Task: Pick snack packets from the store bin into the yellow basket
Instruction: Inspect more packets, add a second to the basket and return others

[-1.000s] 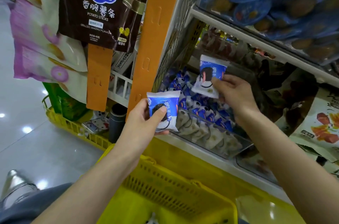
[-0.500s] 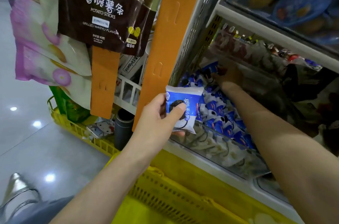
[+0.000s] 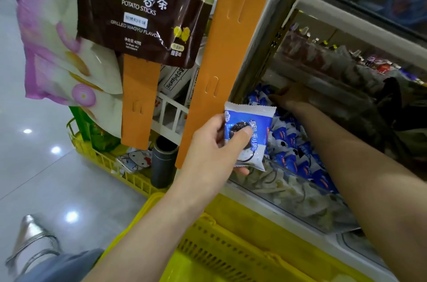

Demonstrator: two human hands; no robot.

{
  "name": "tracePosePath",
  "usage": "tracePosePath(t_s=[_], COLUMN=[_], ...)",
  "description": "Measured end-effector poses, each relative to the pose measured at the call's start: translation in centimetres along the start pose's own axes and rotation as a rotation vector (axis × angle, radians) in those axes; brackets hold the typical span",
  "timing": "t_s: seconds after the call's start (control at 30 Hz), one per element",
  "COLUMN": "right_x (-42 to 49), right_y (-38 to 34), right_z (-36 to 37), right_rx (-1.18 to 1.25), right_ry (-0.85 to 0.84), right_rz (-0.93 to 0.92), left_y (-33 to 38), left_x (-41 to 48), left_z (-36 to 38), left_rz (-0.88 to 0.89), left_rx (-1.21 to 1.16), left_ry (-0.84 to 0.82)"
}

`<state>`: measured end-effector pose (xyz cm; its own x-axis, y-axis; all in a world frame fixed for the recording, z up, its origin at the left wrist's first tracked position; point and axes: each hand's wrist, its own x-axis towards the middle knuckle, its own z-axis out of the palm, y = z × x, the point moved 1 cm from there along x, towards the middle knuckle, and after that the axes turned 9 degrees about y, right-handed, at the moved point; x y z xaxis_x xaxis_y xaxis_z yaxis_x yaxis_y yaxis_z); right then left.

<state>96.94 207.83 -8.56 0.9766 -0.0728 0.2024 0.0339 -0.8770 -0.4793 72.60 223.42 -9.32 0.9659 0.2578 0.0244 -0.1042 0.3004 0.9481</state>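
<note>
Left hand (image 3: 211, 143) clamped on a blue-and-white snack packet (image 3: 250, 136), thumb across its face, held upright just in front of the clear-fronted store bin (image 3: 300, 198) and above the yellow basket (image 3: 231, 254). Right hand (image 3: 292, 97) reaches to the back of the bin and rests on the heap of packets (image 3: 298, 150). Whether its fingers grip one cannot be told. An orange strip (image 3: 219, 69) hangs beside the left hand.

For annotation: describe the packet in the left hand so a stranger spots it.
Find the tall orange strip beside the clear bin. At its foot, the left hand holds one blue-and-white packet. It alone is held up; the other packets lie inside.
</note>
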Motion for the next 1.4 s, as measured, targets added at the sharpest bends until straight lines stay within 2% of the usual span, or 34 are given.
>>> tracePosePath(t_s=[0.27,0.4,0.53,0.6,0.73,0.8,0.93,1.07,1.17,1.27,1.4], right_x=[-2.3,-6.1,-12.5,-16.8,-24.9,-27.6,-30.1,-31.1,-32.1,-32.7,-33.0], right_y=[-0.2,-0.9,-1.9,-1.9,-0.6,0.4,1.8,3.2,4.2,5.0,5.4], right_z=[-1.8,-3.7,-5.8,-6.5,-6.2,-5.1,-2.7,-1.9,-1.3,-0.9,-1.6], right_rx=[0.027,0.022,0.332,0.466,0.561,0.612,0.728,0.934,0.922,0.798,0.419], right_ry=[-0.081,0.005,0.202,0.238,0.220,0.125,-0.129,-0.219,-0.263,-0.249,-0.081], right_rz=[-0.058,-0.150,-0.265,-0.323,-0.410,-0.326,-0.033,0.246,0.319,0.225,-0.235], left_y=[0.6,0.6,0.3,-0.1,-1.4,-2.2,-3.9,-5.5,-6.7,-7.5,-8.0], left_x=[-0.4,-1.2,-2.6,-3.5,-5.7,-6.7,-8.2,-9.2,-9.7,-9.8,-9.9], left_z=[0.1,0.4,0.3,0.0,-0.6,-0.7,-0.8,-0.3,0.3,0.4,0.3], left_rz=[-0.021,-0.049,-0.119,-0.128,-0.134,-0.141,-0.174,-0.202,-0.222,-0.220,-0.313], left_rx=[0.040,0.068,0.094,0.137,0.232,0.269,0.313,0.341,0.342,0.375,0.356], left_ry=[-0.018,-0.040,-0.128,-0.145,-0.160,-0.161,-0.160,-0.142,-0.088,-0.031,-0.037])
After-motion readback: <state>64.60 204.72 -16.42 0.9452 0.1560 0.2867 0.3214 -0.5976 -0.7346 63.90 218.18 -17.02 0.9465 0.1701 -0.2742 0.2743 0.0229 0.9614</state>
